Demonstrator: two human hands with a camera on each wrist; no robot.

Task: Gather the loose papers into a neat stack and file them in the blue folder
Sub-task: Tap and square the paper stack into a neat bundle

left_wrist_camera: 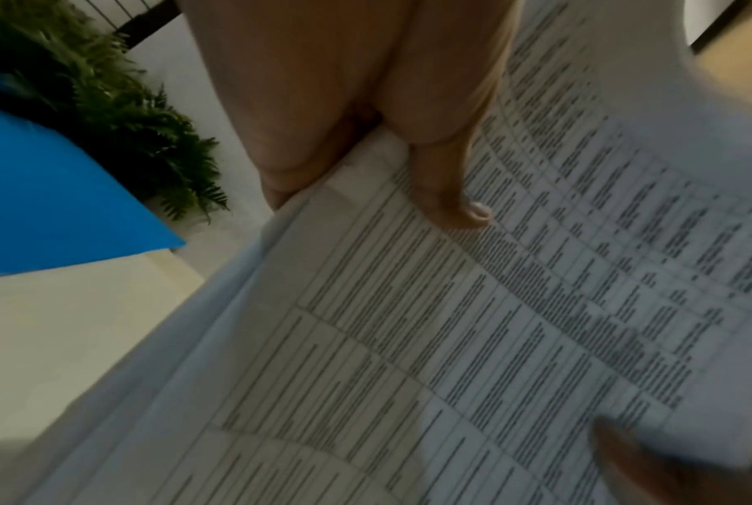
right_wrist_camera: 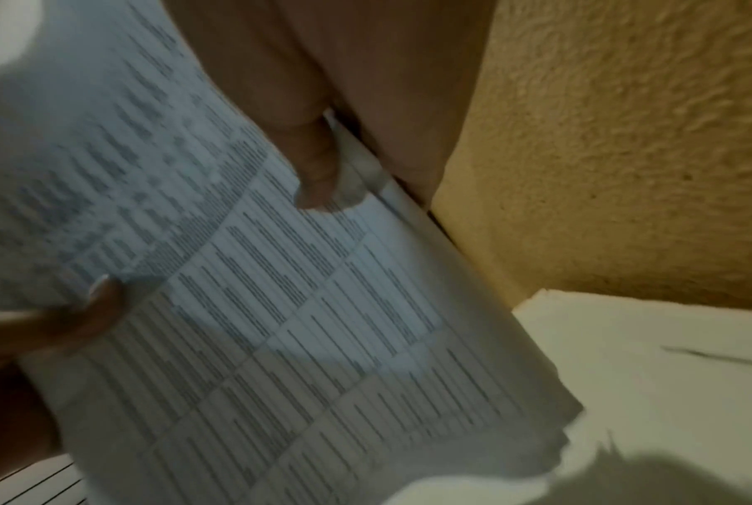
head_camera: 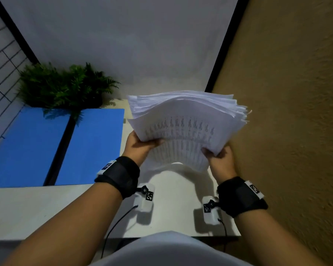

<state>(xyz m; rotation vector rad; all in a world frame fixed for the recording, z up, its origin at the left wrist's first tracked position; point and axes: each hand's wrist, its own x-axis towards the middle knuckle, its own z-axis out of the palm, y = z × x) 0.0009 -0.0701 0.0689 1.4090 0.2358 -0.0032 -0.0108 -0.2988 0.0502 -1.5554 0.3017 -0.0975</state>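
Holding the papers [head_camera: 183, 129] up off the surface [head_camera: 46, 204] between both hands, I am in the squaring-up step: the sheets are gathered but not yet neat. My left hand [head_camera: 140, 144] grips the near left edge, thumb on the printed top sheet and fingers [left_wrist_camera: 279, 191] curled underneath; my right hand [head_camera: 222, 158] pinches the near right corner the same way, thumb [right_wrist_camera: 318, 171] on top. The bundle bows upward in the middle, and its far edges are fanned and staggered, with a few corners sticking out to the right. The blue folder [head_camera: 92, 146] lies open and flat to my left, just in front of the fern [head_camera: 65, 87], apart from the papers. I judge the next move is to tip the bundle on edge and tap it against the surface until the edges line up, loosening my grip enough for the sheets to slide, then carry it left onto the folder. Squeezing too lightly could let the outer sheets slip away.
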